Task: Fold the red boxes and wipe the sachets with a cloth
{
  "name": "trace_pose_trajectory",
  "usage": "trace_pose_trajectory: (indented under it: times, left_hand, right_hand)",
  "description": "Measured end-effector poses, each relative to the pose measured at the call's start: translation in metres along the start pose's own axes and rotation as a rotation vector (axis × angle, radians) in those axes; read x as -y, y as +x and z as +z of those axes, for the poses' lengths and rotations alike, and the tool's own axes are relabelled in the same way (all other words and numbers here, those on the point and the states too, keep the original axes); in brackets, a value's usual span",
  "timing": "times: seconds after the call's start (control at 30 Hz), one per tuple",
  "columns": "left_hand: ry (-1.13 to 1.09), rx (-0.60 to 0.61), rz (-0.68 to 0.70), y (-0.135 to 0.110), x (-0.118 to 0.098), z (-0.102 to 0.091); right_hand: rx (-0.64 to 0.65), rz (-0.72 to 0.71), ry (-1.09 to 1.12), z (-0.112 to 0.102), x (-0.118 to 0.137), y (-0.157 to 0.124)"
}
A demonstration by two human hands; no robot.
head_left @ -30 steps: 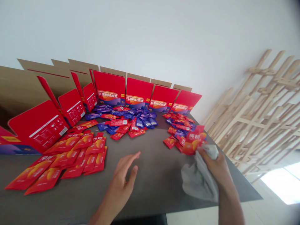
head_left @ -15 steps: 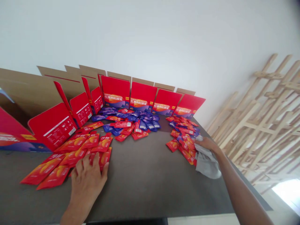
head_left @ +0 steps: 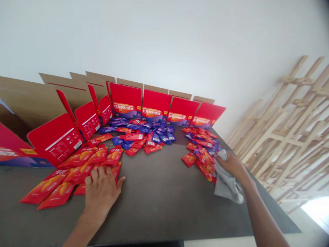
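My left hand (head_left: 101, 192) lies flat with fingers spread on the near edge of a spread of red-orange sachets (head_left: 74, 168) at the left of the dark table (head_left: 159, 199). My right hand (head_left: 231, 164) is closed around a grey cloth (head_left: 226, 183) at the right, its fingers touching a heap of red sachets (head_left: 202, 151). A mixed pile of blue and red sachets (head_left: 144, 133) lies further back in the middle.
A row of open red cartons with brown flaps (head_left: 154, 106) stands along the table's back and left side against a white wall. Wooden lattice frames (head_left: 290, 120) lean at the right, beyond the table's edge. Bare table surface lies between my hands.
My left hand dropped from mid-air onto the red-orange sachets at the left. My right hand put down a red sachet onto the right heap and still grips the cloth.
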State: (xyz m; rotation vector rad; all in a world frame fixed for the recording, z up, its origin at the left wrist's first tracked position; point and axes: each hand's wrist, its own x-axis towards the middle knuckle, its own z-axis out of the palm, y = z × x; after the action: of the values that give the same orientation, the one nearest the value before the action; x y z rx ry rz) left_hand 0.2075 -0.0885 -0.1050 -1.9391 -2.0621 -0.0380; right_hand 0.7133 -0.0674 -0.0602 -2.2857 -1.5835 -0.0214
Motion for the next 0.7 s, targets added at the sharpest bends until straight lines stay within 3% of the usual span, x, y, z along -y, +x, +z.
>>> trace_pose_trajectory:
  times: [0.2,0.4,0.57,0.7]
  left_hand:
    - [-0.109,0.061,0.039,-0.01,0.003,0.001]
    - [-0.336,-0.009,0.076,-0.005,0.021,-0.009]
    - [-0.884,-0.017,-0.091,-0.018,0.0,-0.027]
    - [-1.516,0.187,-0.16,-0.044,-0.045,-0.033]
  right_hand:
    - [-0.147,-0.111,0.029,-0.029,0.046,-0.049]
    - [-0.035,-0.392,0.35,-0.023,0.103,-0.083]
    - [0.127,-0.674,0.696,0.006,0.154,-0.116]
    - [0.127,-0.737,0.856,0.032,0.191,-0.153]
